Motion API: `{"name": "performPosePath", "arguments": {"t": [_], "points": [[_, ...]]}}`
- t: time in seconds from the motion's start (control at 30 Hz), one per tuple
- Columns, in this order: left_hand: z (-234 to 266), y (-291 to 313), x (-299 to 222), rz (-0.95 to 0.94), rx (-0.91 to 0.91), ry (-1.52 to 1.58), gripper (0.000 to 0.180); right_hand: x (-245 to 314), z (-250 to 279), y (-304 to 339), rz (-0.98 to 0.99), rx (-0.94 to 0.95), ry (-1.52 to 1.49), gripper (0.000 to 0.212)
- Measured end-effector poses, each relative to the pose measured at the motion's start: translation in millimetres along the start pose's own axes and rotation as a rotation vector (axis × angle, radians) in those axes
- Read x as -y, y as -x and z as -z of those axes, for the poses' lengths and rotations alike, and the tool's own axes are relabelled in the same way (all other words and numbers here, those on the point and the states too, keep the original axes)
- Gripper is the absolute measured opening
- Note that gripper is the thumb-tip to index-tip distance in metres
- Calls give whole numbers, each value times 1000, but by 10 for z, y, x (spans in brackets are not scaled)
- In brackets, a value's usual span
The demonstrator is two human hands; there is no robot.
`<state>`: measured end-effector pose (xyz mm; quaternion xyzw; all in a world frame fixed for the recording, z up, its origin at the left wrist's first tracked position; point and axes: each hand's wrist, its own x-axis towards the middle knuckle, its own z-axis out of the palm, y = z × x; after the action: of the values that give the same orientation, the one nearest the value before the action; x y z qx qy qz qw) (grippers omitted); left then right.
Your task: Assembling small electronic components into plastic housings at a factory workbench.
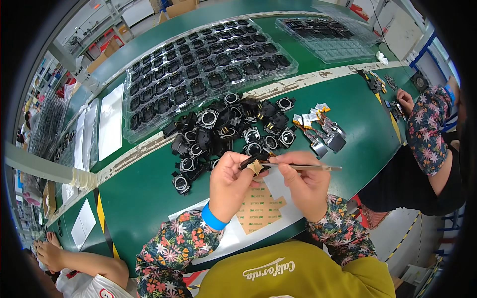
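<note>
My left hand (229,186) pinches a small black plastic housing (246,162), with a tan paper-backed adhesive piece (255,167) at the thumb tip. In my right hand (304,186) is a pair of metal tweezers (320,168), gripped between thumb and fingers, its tip reaching the part in the left hand. Whether the tip grips the adhesive piece I cannot tell. Below both hands lies a tan sheet of adhesive pieces (251,218) on white paper (233,244). Just beyond them spreads a heap of black housings (231,130), several with silver rings.
Behind the heap stands a clear tray (213,72) with rows of black parts; another tray (328,37) is farther right. Silver modules with flat cables (328,139) lie right of the heap. Co-workers' hands are at the right (405,102) and lower left (48,254).
</note>
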<state>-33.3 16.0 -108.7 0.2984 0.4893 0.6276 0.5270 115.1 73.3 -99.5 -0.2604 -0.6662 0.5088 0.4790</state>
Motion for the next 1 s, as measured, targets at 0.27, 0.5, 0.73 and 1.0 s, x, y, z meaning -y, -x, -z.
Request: {"name": "performPosePath", "arguments": {"t": [0.27,0.5,0.73,1.0], "points": [[70,-34,99,-71,4,-25,10,50,-16,-62,667,253,655,17],[96,-21,26,-47,-17,-48,13,232,57,-359,721,280,398,15],[89,-26,82,-108,-30,-58,12,59,-75,-431,470,223,672,31],[82,10,69,-192,26,-60,15,12,-52,-408,200,325,580,18]]}}
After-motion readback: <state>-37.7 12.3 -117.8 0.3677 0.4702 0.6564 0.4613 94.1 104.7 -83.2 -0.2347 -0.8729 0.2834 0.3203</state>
